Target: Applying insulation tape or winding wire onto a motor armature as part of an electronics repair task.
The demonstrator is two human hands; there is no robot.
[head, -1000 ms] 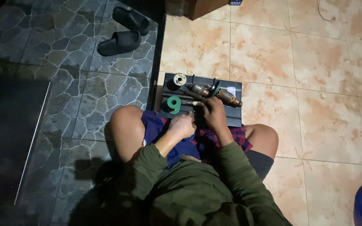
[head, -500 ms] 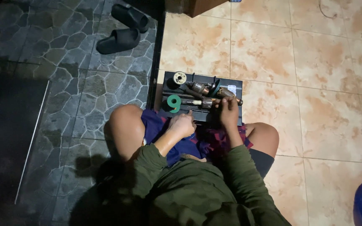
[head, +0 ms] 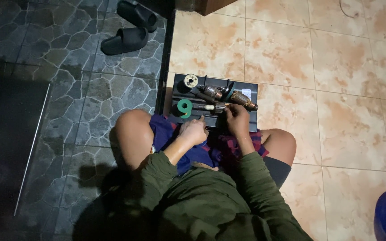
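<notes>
Black slippers (head: 130, 27) on stone floor (head: 68, 98)

It looked like a home, at a threshold where work was done on the floor rather than in a fitted workshop. Glossy beige marbled tiles (head: 291, 49) met darker grey stone-pattern paving (head: 68, 89), and a pair of black slippers (head: 128, 27) lay on the paving. A person sat cross-legged on the floor before a black tray (head: 251, 89) holding motor armatures (head: 228, 94), a wire spool (head: 190, 81) and a green tape roll (head: 185, 107).
</notes>
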